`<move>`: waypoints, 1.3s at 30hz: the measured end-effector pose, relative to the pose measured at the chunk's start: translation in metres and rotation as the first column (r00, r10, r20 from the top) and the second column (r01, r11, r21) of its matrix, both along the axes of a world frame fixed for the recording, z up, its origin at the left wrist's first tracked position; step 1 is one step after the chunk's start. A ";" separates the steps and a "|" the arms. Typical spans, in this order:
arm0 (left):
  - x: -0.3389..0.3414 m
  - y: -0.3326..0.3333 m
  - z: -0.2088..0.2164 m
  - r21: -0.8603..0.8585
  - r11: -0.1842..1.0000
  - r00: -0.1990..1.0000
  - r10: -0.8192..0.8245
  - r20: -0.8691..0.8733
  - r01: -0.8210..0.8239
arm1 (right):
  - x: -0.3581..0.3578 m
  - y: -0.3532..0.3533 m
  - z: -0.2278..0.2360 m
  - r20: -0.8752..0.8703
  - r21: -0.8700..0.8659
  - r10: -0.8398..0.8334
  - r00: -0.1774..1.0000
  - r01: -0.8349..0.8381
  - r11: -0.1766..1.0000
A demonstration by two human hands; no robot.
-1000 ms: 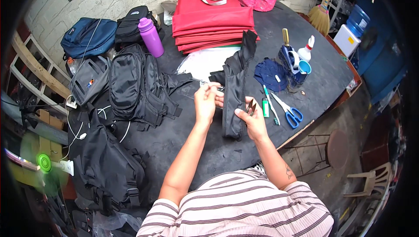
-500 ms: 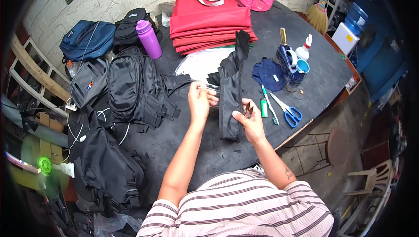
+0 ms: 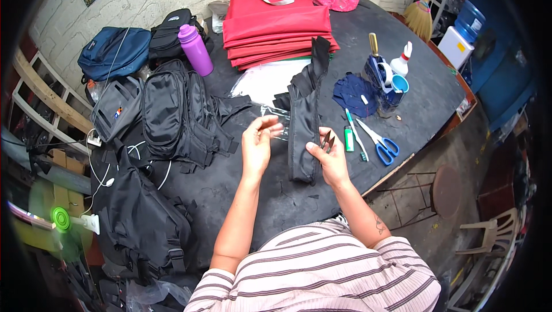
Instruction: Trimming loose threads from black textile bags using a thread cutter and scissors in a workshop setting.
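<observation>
My right hand (image 3: 329, 159) grips the near end of a long, padded black bag strap (image 3: 303, 134), thumb on its right edge. The same hand also holds small dark thread snips (image 3: 327, 141), their pointed blades sticking up past the fingers. The strap stands raised over the table, its narrow far end reaching toward a red stack. Left of the strap and apart from it is my left hand (image 3: 257, 144). Its fingers are loosely bent and spread, with nothing visible in them. Clear plastic (image 3: 275, 113) shows behind those fingertips.
Several black bags (image 3: 172, 105) crowd the left side, near a purple bottle (image 3: 196, 51). Folded red fabric bags (image 3: 276, 30) are stacked at the back. To the right lie blue-handled scissors (image 3: 384, 148), a toothbrush (image 3: 356, 135), a green lighter (image 3: 349, 139) and a tape dispenser (image 3: 379, 79).
My left hand has drawn slightly back and left from the strap, its fingers loosening. In my right hand the snips' blades now show more clearly. The strap has barely moved.
</observation>
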State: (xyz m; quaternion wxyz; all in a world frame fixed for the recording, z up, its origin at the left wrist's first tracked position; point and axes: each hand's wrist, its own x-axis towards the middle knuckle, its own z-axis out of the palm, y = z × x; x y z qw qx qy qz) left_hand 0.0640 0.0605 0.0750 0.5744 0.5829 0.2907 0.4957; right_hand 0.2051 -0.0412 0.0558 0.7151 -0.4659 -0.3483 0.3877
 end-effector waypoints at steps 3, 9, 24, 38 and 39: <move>0.001 -0.007 0.008 0.166 0.986 0.987 0.051 -0.155 -0.025 | -0.002 -0.001 0.007 -0.025 0.000 0.003 1.000 -0.003 1.000; 0.007 0.006 -0.001 -0.217 0.968 0.992 -0.129 -0.008 0.124 | -0.002 0.000 0.006 -0.035 0.012 -0.014 0.999 0.014 1.000; -0.004 -0.026 0.055 0.502 0.851 0.944 0.023 -0.330 0.154 | 0.057 0.022 0.083 -0.442 0.395 0.469 0.765 -0.304 0.867; 0.002 0.014 0.034 -0.055 0.997 0.999 -0.051 -0.008 0.051 | 0.025 0.029 0.053 -0.207 0.038 0.256 0.944 -0.253 0.967; 0.000 0.014 0.036 -0.034 0.998 0.998 -0.044 0.039 0.046 | 0.027 0.031 0.046 -0.192 0.009 0.147 0.970 -0.148 0.989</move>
